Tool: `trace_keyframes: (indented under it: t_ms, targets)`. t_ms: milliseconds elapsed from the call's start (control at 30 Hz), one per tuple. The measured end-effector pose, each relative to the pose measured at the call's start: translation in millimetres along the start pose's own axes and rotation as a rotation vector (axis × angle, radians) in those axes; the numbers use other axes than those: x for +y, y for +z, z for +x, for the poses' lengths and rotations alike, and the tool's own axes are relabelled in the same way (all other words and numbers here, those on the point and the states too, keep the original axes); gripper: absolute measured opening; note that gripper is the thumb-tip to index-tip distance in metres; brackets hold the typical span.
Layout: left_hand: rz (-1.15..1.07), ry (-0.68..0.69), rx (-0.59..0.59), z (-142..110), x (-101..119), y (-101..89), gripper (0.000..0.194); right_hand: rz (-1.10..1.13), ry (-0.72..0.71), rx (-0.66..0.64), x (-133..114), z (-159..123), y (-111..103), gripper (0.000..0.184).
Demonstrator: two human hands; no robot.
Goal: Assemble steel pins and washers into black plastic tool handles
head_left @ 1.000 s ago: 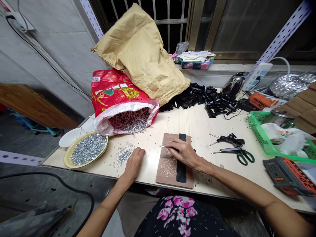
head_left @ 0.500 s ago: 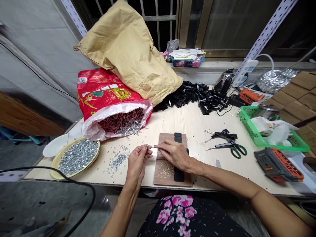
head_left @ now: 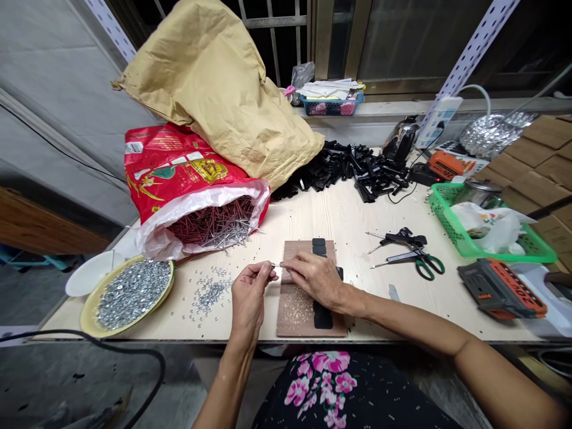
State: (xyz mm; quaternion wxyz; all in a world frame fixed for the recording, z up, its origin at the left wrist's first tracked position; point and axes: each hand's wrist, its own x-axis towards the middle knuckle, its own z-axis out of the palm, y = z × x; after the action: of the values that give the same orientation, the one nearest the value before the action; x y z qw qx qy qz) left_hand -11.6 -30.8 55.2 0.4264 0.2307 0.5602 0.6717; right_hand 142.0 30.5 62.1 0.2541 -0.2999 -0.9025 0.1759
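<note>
My left hand (head_left: 251, 293) is pinched closed on one end of a thin metal pin (head_left: 276, 266), whose exact kind I cannot make out. My right hand (head_left: 316, 281) has its thumb and fingers closed at the pin's other end, over the brown board (head_left: 292, 322). Dark pads (head_left: 322, 316) line the board's right side, and pale crumbs lie on it. Left of my hands, small silver washers (head_left: 212, 293) are scattered on the table. More fill a yellow dish (head_left: 89, 319).
A red bag (head_left: 174, 170) of thin reddish and silver pins lies open below a brown paper sack (head_left: 201, 77). Black parts (head_left: 357, 170) are heaped behind. To the right are scissors (head_left: 429, 265), a green basket (head_left: 451, 220) and a battery pack (head_left: 500, 289).
The view has shifted slightly, so the bag and dish appear further left. Both hands keep nearly the same pose, with the pin still between their fingertips.
</note>
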Motion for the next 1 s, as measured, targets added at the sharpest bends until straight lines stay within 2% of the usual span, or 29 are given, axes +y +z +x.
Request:
trace_keyframes:
  t_ms: [100, 333, 700, 1000]
  targets:
    - [0.065, 0.021, -0.007, 1.4, -1.6, -0.4, 0.029, -0.059, 0.008, 0.022, 1.3, -1.5, 1.1, 0.022]
    - [0.046, -0.123, -0.078, 7.3, 0.2, 1.6, 0.04, -0.162, 0.002, 0.094, 1.4, -1.9, -2.1, 0.023]
    - [-0.02, -0.242, -0.067, 14.1, -4.7, 9.7, 0.04, -0.26, -0.014, 0.128, 7.2, -4.0, -0.7, 0.025]
    - [0.002, -0.239, -0.1, 12.0, -8.1, 13.3, 0.04, -0.335, -0.049, 0.139, 14.7, -5.6, 0.7, 0.025]
